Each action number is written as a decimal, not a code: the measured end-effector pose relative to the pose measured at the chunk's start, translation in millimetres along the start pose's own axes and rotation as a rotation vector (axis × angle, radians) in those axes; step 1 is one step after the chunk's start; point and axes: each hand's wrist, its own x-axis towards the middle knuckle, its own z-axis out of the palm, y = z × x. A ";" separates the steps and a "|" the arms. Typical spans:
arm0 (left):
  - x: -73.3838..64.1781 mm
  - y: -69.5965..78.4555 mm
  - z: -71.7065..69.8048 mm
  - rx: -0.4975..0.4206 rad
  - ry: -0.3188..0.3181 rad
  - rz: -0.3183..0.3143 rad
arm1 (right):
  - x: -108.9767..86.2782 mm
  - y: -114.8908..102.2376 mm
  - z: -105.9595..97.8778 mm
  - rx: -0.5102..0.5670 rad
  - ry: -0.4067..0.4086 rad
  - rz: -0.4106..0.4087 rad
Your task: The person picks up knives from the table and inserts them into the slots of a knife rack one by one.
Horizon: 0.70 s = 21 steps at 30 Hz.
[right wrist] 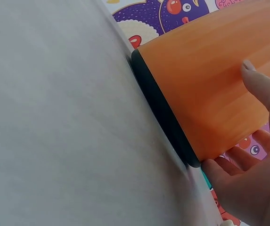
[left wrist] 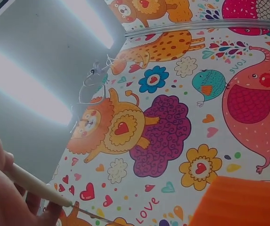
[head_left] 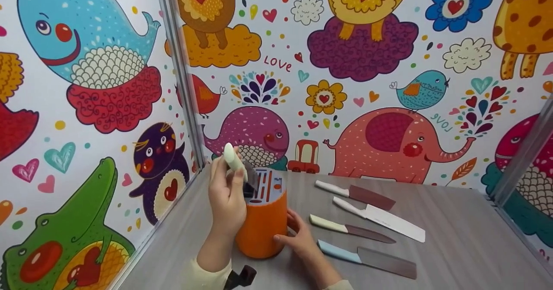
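An orange knife block [head_left: 262, 225] with a slotted pale top stands upright on the table. My left hand [head_left: 227, 195] grips a kitchen knife by its cream handle [head_left: 234, 162], up at the block's left side. The dark blade [head_left: 251, 178] points down over the slots; whether its tip is inside one I cannot tell. In the left wrist view the handle [left wrist: 38, 186] lies in the fingers, the blade seen thin and edge-on. Low on the block's right side, my right hand [head_left: 301, 234] holds it, thumb on the front and fingers round the side, as the right wrist view also shows.
Right of the block lie several knives: a white-handled knife with a brown blade [head_left: 371, 196], a white cleaver [head_left: 395, 223], a cream-handled pointed knife [head_left: 369, 233] and a blue-handled cleaver [head_left: 386, 262]. Printed wall panels [head_left: 293, 121] border the table [head_left: 458, 238] behind and at both sides.
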 end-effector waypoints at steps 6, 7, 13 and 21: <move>9.7 -17.9 4.1 -0.007 -0.006 -0.069 | -0.3 -0.6 -2.6 -0.005 0.001 -0.005; 10.6 -21.1 4.7 -0.012 -0.010 -0.089 | -0.6 -0.6 -3.0 -0.010 0.005 -0.003; 6.2 -40.4 6.9 -0.018 -0.027 -0.188 | -2.1 -0.7 -1.4 -0.019 0.009 0.010; 6.3 -61.7 9.1 0.021 -0.099 -0.236 | -0.5 -3.8 2.5 -0.005 0.012 0.029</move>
